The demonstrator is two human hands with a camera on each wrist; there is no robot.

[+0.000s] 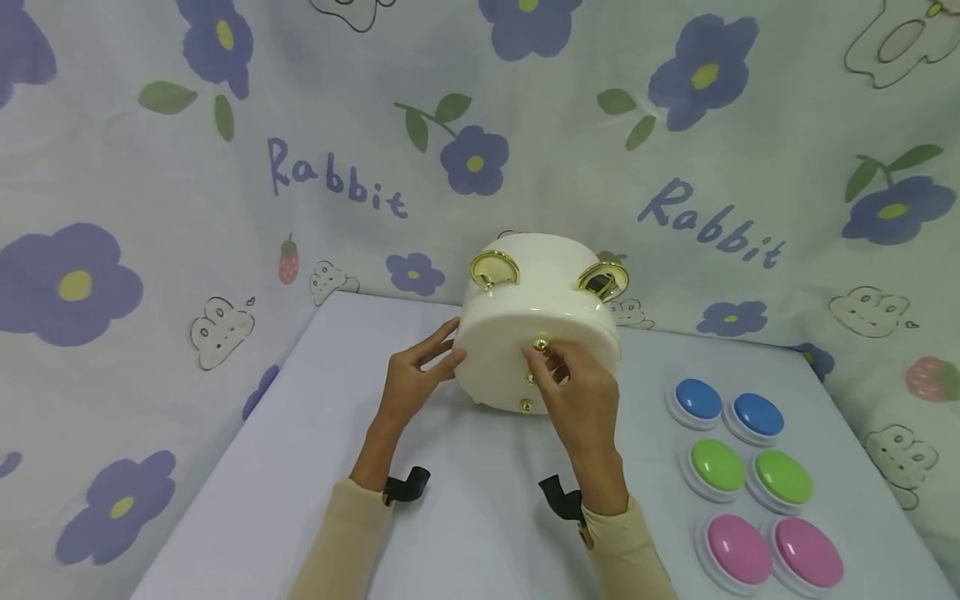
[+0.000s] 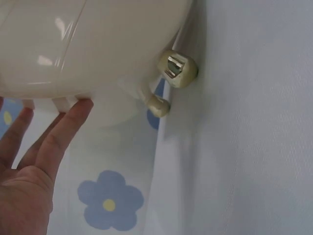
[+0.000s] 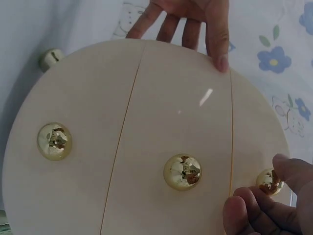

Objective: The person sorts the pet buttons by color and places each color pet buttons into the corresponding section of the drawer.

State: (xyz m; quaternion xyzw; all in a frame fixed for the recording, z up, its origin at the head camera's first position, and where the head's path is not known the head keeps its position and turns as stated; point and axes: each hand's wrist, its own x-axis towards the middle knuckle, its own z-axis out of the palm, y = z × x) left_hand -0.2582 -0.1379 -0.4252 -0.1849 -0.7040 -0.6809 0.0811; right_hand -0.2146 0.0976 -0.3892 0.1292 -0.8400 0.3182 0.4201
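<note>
A round cream box [image 1: 491, 358] stands on gold feet [image 2: 178, 71], with two gold-rimmed ears [image 1: 496, 268] on top. Thin seams divide its front into three sections, each with a gold knob; the middle knob [image 3: 183, 172] and bottom knob [image 3: 55, 141] show fully in the right wrist view. My right hand [image 1: 583, 400] pinches the top knob [image 3: 269, 182] between thumb and fingers, partly covering it. On the box's left side rests my left hand [image 1: 416, 373], fingers extended along the rounded wall and thumb at the front edge.
On the right of the white table [image 1: 465, 517] sit pairs of round push buttons: blue [image 1: 698, 398], green [image 1: 717, 465] and pink [image 1: 738, 548]. A flowered cloth [image 1: 337, 242] hangs close behind the box. Black wrist mounts [image 1: 408, 485] project inward from both wrists.
</note>
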